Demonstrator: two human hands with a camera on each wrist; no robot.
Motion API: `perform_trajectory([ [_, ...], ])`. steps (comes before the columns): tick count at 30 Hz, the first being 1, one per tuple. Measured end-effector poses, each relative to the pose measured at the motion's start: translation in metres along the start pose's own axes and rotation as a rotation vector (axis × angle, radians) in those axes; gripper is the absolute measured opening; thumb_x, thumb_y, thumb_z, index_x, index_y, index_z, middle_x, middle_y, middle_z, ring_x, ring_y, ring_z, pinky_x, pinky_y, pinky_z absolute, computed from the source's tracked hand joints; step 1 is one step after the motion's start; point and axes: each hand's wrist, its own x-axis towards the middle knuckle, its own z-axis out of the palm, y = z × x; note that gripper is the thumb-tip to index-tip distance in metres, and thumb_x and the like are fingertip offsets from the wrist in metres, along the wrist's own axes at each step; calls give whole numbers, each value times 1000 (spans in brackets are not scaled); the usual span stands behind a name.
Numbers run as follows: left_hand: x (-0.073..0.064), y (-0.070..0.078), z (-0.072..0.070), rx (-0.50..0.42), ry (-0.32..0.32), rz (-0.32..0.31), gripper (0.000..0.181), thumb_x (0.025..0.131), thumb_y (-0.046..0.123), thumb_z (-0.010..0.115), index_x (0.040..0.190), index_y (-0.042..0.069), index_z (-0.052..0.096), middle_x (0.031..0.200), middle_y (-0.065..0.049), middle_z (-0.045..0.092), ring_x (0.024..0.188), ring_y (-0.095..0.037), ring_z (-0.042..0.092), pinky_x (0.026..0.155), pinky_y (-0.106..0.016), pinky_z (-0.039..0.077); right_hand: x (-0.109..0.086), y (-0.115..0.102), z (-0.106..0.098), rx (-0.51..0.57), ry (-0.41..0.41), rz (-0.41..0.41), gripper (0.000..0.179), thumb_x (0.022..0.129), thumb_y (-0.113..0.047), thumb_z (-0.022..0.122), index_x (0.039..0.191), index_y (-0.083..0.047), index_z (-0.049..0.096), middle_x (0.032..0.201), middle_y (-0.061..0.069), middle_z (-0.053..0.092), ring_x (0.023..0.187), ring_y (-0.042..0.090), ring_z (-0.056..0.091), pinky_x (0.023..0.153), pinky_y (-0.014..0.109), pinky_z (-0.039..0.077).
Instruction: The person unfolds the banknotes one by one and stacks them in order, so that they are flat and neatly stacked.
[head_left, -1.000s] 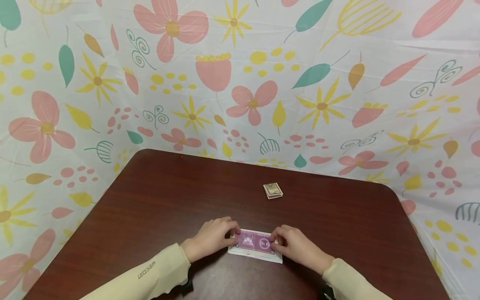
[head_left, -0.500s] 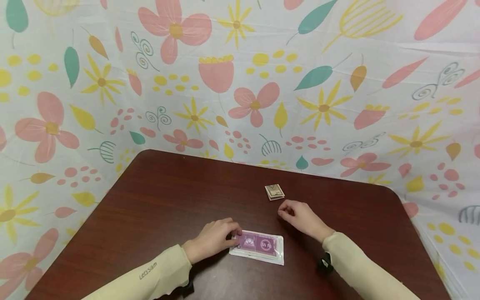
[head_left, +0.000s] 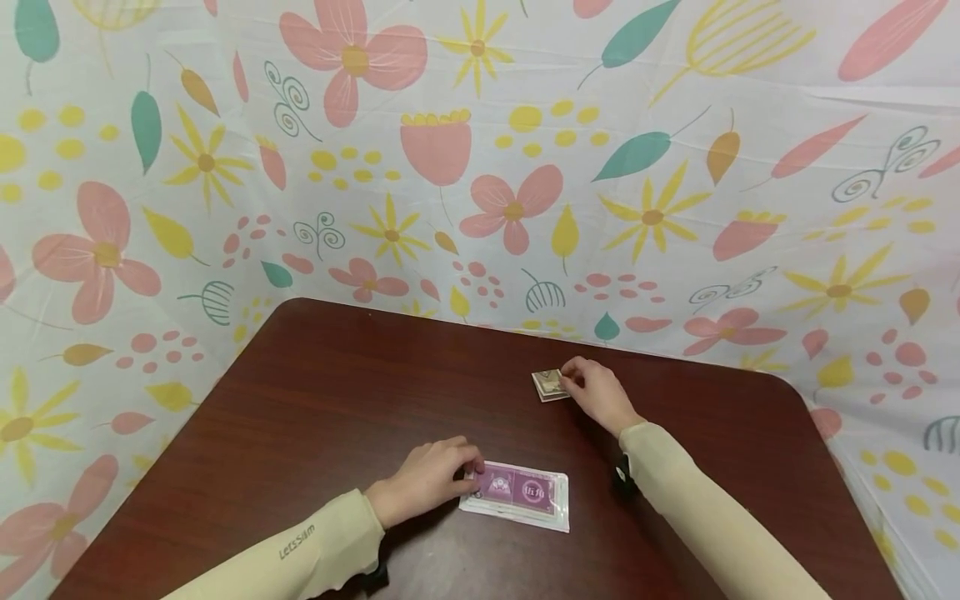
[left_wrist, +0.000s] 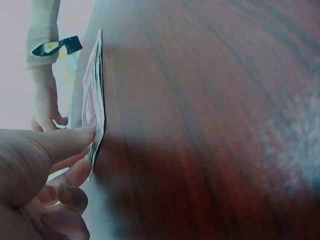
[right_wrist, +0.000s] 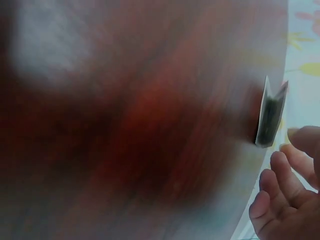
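A stack of purple banknote-like papers (head_left: pixel 534 493) with pale borders lies flat near the table's front. My left hand (head_left: pixel 424 477) pinches its left end; in the left wrist view the thumb (left_wrist: pixel 70 141) is on top and several thin layers show at the edge. Farther back sits a small folded beige paper, like a folded note (head_left: pixel 548 385). My right hand (head_left: pixel 602 397) is at its right side, fingers loosely bent. The right wrist view shows the folded paper (right_wrist: pixel 271 119) end-on, its layers slightly parted, just beyond the thumb and fingertips.
Everything lies on a dark reddish-brown table (head_left: pixel 337 392) with rounded far corners. A white cloth with a flower print (head_left: pixel 480 167) hangs behind the far edge and along the left. Both wrists carry black straps.
My right hand has let go of the purple stack's right end and moved away from me to the folded paper. The left hand stays pinching the stack's left end.
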Motion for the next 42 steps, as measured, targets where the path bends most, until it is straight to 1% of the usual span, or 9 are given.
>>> perform_trajectory([
  [5, -1, -1, 0, -5, -2, 2, 14, 92, 23, 81, 102, 19, 73, 93, 8, 61, 78, -5, 58, 64, -25, 46, 8, 0, 5, -63, -74, 7, 33, 100, -17, 70, 130, -3, 65, 104, 16, 63, 92, 30, 63, 80, 50, 53],
  [8, 0, -1, 0, -11, -10, -3, 13, 93, 23, 81, 103, 20, 73, 94, 9, 61, 79, -5, 58, 65, -25, 47, 10, -2, 8, -122, -108, 1, 41, 100, -17, 70, 138, -3, 62, 108, 18, 60, 88, 29, 59, 77, 47, 51],
  [13, 0, -2, 0, -17, -18, -4, 12, 94, 24, 79, 103, 20, 73, 95, 9, 62, 81, -4, 58, 66, -25, 48, 9, -6, 5, -174, -135, -9, 40, 101, -18, 69, 137, -2, 62, 111, 21, 58, 84, 28, 56, 76, 47, 51],
  [16, 0, -1, 0, -21, -17, -3, 12, 94, 24, 79, 104, 20, 73, 95, 9, 62, 80, -4, 57, 66, -24, 47, 8, -7, 2, -150, -143, 11, 33, 101, -19, 69, 127, 0, 62, 114, 22, 57, 91, 32, 59, 83, 51, 52],
  [20, 0, 0, 0, -21, -15, -4, 13, 94, 24, 80, 104, 19, 73, 94, 9, 62, 78, -4, 57, 65, -24, 46, 6, -3, 0, -104, -159, 66, 27, 100, -21, 69, 115, 1, 62, 112, 21, 56, 93, 33, 60, 86, 50, 52],
  [26, -1, 1, 0, -16, -16, -10, 13, 94, 24, 80, 104, 19, 73, 94, 8, 62, 78, -5, 58, 65, -24, 47, 0, 2, -4, -42, -152, 120, 22, 98, -18, 72, 104, 1, 63, 98, 15, 61, 85, 27, 58, 80, 45, 51],
  [32, -1, 0, 1, -2, -12, -11, 13, 93, 25, 80, 103, 20, 73, 94, 10, 61, 77, -5, 58, 65, -25, 47, -10, 4, -5, 3, -147, 157, 13, 98, -15, 71, 99, -2, 68, 87, 8, 66, 75, 21, 57, 71, 38, 49],
  [36, -1, 0, 3, -6, -11, -17, 13, 94, 26, 80, 104, 21, 73, 95, 11, 62, 79, -5, 60, 66, -25, 48, -20, 4, -7, 36, -143, 162, 9, 97, -13, 71, 96, -4, 72, 83, 5, 67, 72, 18, 56, 68, 34, 48],
  [42, -2, 1, 3, 7, 0, -20, 12, 94, 27, 79, 104, 22, 73, 95, 12, 61, 79, -3, 60, 66, -24, 47, -39, -5, -8, 155, -137, 207, 10, 96, -16, 73, 95, -6, 71, 80, 3, 65, 71, 17, 55, 65, 32, 46],
])
